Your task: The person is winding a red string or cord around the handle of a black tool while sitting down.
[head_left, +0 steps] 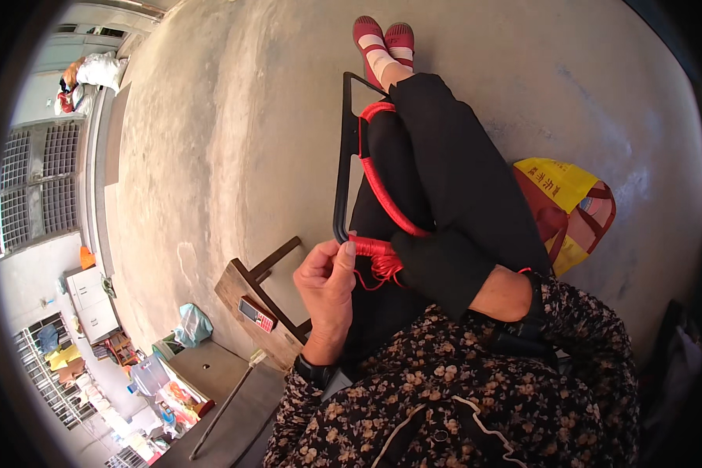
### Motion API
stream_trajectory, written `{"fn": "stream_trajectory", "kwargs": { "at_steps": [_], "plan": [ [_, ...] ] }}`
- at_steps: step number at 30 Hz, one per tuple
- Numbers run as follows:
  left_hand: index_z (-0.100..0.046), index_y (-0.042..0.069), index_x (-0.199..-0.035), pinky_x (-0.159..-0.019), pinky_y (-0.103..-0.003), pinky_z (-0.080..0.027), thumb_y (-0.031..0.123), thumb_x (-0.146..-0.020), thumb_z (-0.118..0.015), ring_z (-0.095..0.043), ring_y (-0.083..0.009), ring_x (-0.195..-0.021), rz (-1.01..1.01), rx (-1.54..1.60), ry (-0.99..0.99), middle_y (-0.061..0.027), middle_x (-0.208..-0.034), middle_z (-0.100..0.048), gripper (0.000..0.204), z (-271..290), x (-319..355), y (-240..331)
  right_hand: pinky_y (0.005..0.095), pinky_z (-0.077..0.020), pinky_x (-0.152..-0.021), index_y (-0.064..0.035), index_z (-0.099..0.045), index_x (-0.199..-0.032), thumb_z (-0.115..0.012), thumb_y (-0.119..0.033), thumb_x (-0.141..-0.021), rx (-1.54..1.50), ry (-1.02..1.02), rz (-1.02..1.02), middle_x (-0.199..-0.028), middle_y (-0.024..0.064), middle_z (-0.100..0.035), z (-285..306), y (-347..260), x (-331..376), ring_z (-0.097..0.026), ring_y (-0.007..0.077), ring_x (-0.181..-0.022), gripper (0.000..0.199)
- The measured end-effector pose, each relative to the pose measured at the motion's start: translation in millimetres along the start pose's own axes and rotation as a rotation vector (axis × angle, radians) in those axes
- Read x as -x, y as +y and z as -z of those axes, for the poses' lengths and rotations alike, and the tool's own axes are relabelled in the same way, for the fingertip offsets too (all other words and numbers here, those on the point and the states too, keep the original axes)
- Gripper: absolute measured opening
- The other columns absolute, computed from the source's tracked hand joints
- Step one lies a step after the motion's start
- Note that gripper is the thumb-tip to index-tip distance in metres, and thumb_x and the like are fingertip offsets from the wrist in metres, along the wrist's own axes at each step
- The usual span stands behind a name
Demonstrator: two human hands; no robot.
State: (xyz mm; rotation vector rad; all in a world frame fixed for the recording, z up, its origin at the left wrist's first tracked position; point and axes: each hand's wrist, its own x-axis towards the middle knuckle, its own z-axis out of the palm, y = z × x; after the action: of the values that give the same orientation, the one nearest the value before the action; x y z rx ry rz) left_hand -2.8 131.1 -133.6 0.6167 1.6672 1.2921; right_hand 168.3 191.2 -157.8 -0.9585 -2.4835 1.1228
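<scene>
A black bent-rod frame (346, 156) lies along my legs, its lower corner at my left hand. My bare left hand (329, 285) is closed, thumb and forefinger pinching red cord (370, 247) where it is wound close to that corner. On my right hand (437, 271) is a black glove; it is closed around the other end of the wound cord, though its fingertips are mostly hidden. Loose strands of the cord hang in a small bunch between the hands. A curved piece wrapped in red (382, 191) runs from the frame across my thigh toward the gloved hand.
A wooden stool (246, 292) with a red-and-white keypad phone (257, 314) on it stands close to my left arm. To the right, a red and yellow bag (561, 191) rests on the concrete floor. Cluttered shelves and a white cabinet (93, 304) line the left wall.
</scene>
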Motion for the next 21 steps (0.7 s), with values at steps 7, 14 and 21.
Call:
{"fn": "stream_trajectory", "kwargs": {
  "at_steps": [7,14,21],
  "plan": [
    [-0.063,0.002,-0.087,-0.041,-0.018,-0.023,0.013,-0.091,-0.064,-0.032,-0.0003,-0.046,-0.075,0.045,0.001,0.0076,-0.06,-0.046,0.012,2,0,-17,0.039,-0.0477,-0.046,-0.0017,-0.049,-0.083,-0.057,-0.006,-0.078,0.081,0.003,0.017,-0.066,0.0171,-0.059,-10,0,-3,-0.062,0.031,-0.055,0.01],
    [-0.062,0.002,-0.085,-0.045,-0.017,-0.026,0.016,-0.093,-0.062,-0.035,0.0006,-0.051,-0.054,-0.022,-0.053,0.0086,-0.061,-0.045,0.017,6,10,-1,0.0349,-0.052,-0.068,-0.001,-0.055,-0.116,-0.065,-0.017,-0.083,-0.198,-0.152,-0.21,-0.086,0.0163,-0.066,48,-13,2,-0.066,0.0287,-0.075,0.038],
    [-0.056,0.006,-0.089,-0.041,-0.02,-0.018,0.025,-0.098,-0.052,-0.022,-0.0033,-0.046,0.423,0.516,-0.456,0.0079,-0.056,-0.027,0.022,26,27,7,0.0345,-0.0513,-0.075,-0.0079,-0.058,-0.122,-0.065,-0.02,-0.085,-0.535,0.533,0.004,-0.094,0.0145,-0.066,63,72,7,-0.065,0.0254,-0.083,0.04]
  ]
}}
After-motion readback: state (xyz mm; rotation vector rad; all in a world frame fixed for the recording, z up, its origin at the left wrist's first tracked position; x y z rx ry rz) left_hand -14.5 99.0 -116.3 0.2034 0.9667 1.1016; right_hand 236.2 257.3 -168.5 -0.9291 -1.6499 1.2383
